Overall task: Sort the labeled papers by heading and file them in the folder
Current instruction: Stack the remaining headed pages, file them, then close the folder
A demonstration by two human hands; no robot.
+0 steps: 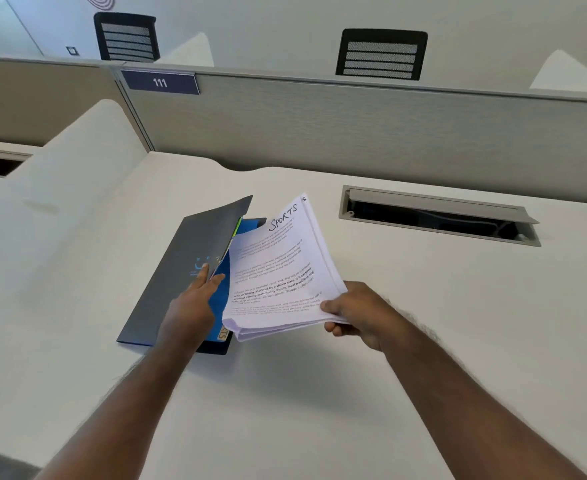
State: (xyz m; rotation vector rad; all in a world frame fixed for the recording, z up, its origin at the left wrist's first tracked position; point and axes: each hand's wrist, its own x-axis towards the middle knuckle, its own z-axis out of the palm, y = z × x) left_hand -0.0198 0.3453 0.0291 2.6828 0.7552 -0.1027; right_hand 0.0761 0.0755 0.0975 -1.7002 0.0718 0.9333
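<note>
A dark grey folder (177, 265) with a blue inside lies on the white desk (423, 306), its front cover lifted partway. My left hand (195, 303) holds the edge of that cover, fingers on the outside and thumb at the edge. My right hand (357, 313) pinches the lower right corner of a stack of printed papers (278, 271). The top sheet carries the handwritten heading "SPORTS". The stack's left edge points into the folder's opening and hides part of the blue inside.
A grey cable tray (437, 216) with its lid raised is set into the desk at the right rear. A grey partition (354, 126) with a "111" plate (160, 83) closes off the back. Two black chairs (382, 55) stand beyond it.
</note>
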